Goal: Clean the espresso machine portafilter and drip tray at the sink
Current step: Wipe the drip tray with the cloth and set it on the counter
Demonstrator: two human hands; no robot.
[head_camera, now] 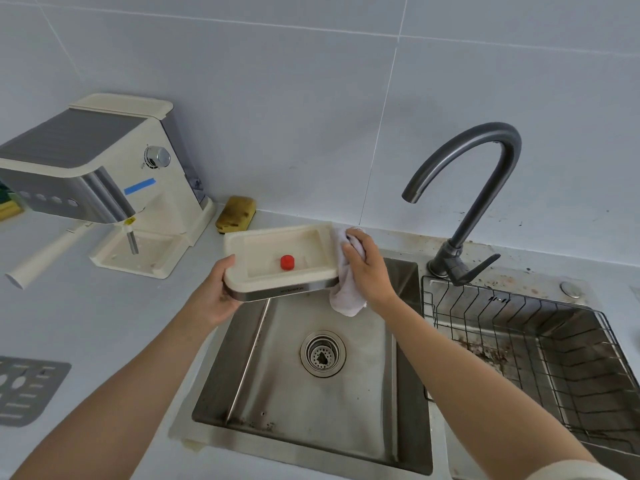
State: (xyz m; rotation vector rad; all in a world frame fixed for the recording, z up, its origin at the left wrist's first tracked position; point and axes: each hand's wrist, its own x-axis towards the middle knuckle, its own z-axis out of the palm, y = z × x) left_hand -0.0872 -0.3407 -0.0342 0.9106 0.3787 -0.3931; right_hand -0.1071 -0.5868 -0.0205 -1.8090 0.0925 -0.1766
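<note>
My left hand (220, 292) grips the left end of the cream drip tray (273, 247), which has a steel front band and a red float (287, 262) inside. It is held level above the back left of the steel sink (277, 403). My right hand (367, 268) presses a white cloth (343, 299) against the tray's right end. The cream and steel espresso machine (104, 174) stands on the counter at the left, with the white-handled portafilter (45, 258) locked in it and sticking out toward the front left.
A dark gooseneck faucet (478, 188) rises behind the sink divider. A black wire rack (540, 348) sits in the stained right basin. A yellow sponge (236, 213) leans at the wall. The grey drip tray grate (24, 389) lies on the counter at far left.
</note>
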